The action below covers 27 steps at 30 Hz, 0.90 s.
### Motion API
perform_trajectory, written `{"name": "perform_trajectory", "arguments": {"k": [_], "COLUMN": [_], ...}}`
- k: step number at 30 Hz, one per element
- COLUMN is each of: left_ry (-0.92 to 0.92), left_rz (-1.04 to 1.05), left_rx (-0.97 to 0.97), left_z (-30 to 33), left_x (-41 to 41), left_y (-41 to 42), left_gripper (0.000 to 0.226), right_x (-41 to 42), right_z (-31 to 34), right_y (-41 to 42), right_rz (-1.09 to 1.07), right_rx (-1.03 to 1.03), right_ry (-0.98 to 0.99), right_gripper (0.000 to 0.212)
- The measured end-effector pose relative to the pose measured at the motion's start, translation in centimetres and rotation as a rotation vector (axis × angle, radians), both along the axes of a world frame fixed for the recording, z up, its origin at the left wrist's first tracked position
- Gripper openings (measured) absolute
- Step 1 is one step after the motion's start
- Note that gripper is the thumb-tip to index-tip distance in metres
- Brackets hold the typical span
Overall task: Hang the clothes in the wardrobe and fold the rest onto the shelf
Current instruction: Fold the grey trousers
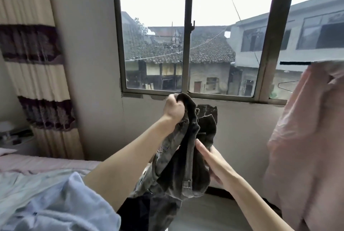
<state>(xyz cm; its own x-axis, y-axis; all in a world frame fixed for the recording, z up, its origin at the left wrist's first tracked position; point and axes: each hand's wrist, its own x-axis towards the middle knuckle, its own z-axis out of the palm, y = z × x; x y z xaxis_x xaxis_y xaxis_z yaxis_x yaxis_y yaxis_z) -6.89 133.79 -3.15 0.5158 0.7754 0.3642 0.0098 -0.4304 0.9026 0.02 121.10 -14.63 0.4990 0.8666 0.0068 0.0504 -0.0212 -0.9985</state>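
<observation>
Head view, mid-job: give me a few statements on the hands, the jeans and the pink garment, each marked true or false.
1. The left hand grips the dark grey jeans at their top edge. True.
2. The right hand hangs idle, away from the jeans. False: its fingers lie against the jeans lower down, with the thumb behind the fabric.
3. The jeans lie folded flat on the bed. False: they are held up in front of the window.
4. A pink garment hangs at the right edge. True.
5. A striped curtain hangs left of the window. True.
</observation>
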Motion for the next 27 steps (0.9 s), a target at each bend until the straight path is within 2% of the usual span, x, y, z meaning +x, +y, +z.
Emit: {"name": "perform_trajectory", "arguments": {"k": [3,4,5,6,8,9,10,15,17,20,24,25,27], "left_ry": [0.030,0.026,0.022,0.025,0.028,0.030,0.042,0.169,0.200,0.165,0.108,0.111,0.147], "left_rz": [-0.028,-0.058,-0.096,-0.126,-0.157,-0.161,-0.158,-0.207,-0.268,-0.242,-0.095,-0.071,-0.039], "left_rx": [-0.102,-0.155,-0.196,-0.215,-0.211,-0.203,-0.174,0.127,0.228,0.411,0.686,0.700,0.701], "left_z": [-0.6,-0.9,-1.0,-1.1,-0.8,-0.4,0.0,2.9,4.9,8.7,12.9,13.3,13.3], "left_x": [0.7,0.8,1.4,1.8,2.5,2.9,3.3,6.8,8.4,10.3,12.7,13.1,14.1], "left_y": [-1.2,-1.5,-2.2,-2.6,-3.3,-3.6,-3.6,-5.8,-7.2,-9.4,-12.6,-13.1,-14.3], "left_gripper": [0.014,0.014,0.016,0.018,0.020,0.020,0.019,0.013,0.013,0.019,0.020,0.020,0.019], "right_x": [0.1,-0.1,0.2,0.7,2.7,4.2,5.8,15.6,18.1,20.2,21.9,22.1,22.5], "right_z": [0.3,0.1,-0.3,-0.7,-0.9,-0.7,-0.1,6.8,9.9,14.3,20.4,21.5,22.6], "right_y": [-0.3,0.0,0.1,0.3,0.1,-0.6,-1.3,-9.3,-12.8,-16.7,-21.3,-22.3,-24.6], "right_rz": [-0.004,-0.016,-0.056,-0.118,-0.313,-0.397,-0.461,-0.651,-0.710,-0.862,-1.025,-1.022,-0.943], "right_rx": [-0.038,-0.069,-0.077,-0.083,-0.155,-0.225,-0.282,-0.427,-0.438,-0.375,-0.265,-0.292,-0.489], "right_ry": [-0.108,-0.120,-0.132,-0.164,-0.301,-0.387,-0.461,-0.861,-1.059,-1.292,-1.450,-1.472,-1.502], "right_gripper": [0.119,0.123,0.115,0.094,0.032,0.011,0.009,0.012,0.014,0.018,0.026,0.033,0.043]}}
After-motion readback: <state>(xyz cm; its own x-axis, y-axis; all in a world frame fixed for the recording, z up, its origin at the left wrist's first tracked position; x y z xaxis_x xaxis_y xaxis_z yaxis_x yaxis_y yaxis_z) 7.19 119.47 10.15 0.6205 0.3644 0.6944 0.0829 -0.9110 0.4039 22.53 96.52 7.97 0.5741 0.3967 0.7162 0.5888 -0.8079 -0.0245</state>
